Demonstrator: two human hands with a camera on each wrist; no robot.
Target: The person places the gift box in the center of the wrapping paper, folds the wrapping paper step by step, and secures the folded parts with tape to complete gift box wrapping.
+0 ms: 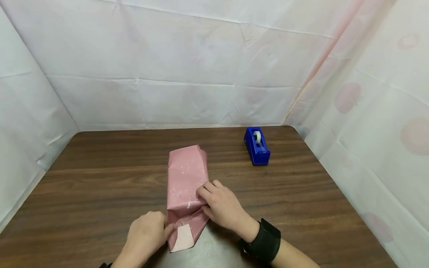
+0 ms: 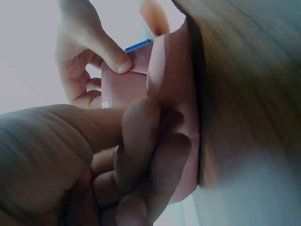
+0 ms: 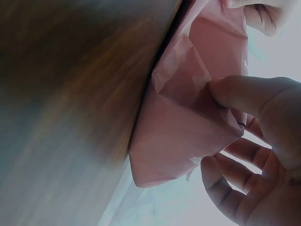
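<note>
A box-shaped package [image 1: 186, 175] in pink wrapping paper lies on the table, its near end loosely folded. The paper's end flap [image 1: 185, 238] spreads toward me, showing a pale patch of its inner side. My left hand [image 1: 147, 230] pinches the paper at the near left corner; in the left wrist view, its curled fingers [image 2: 141, 127] hide part of the fold. My right hand [image 1: 221, 204] grips the near right corner, fingers over the top and side. In the right wrist view, the right thumb [image 3: 249, 92] presses the creased paper at the package's end.
A blue tape dispenser [image 1: 257, 147] with a roll of clear tape stands at the back right of the brown wood-grain table [image 1: 110, 167]. Pale sheets [image 1: 187, 67] hang behind the table and along both sides.
</note>
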